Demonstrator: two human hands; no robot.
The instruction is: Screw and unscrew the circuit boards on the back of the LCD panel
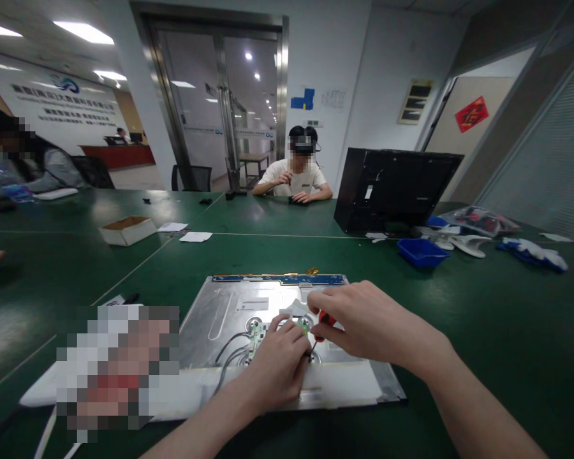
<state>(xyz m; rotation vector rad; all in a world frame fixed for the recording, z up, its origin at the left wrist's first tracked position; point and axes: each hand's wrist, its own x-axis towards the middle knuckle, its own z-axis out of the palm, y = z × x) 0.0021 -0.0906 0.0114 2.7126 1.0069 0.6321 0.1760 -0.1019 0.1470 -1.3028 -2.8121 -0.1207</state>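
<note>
A flat metal panel (pixel 227 312) with a blue circuit strip along its far edge lies on the green table. On its middle sits a small green circuit board (pixel 257 333) with grey cables. My right hand (pixel 349 319) is closed round a red and black screwdriver (pixel 324 322), whose shaft slants down to the left towards the board's right end. My left hand (pixel 282 357) rests on the board beside the screwdriver tip, fingers bent together; what they hold, if anything, is hidden. The tip's exact contact is hidden too.
A blurred white and red object (pixel 119 370) lies at the panel's left. Beyond are an open box (pixel 128 231), a black monitor (pixel 397 191), a blue tray (pixel 421 252) and gloves (pixel 533 252). One person (pixel 299 172) sits opposite, another (pixel 43 159) at the left.
</note>
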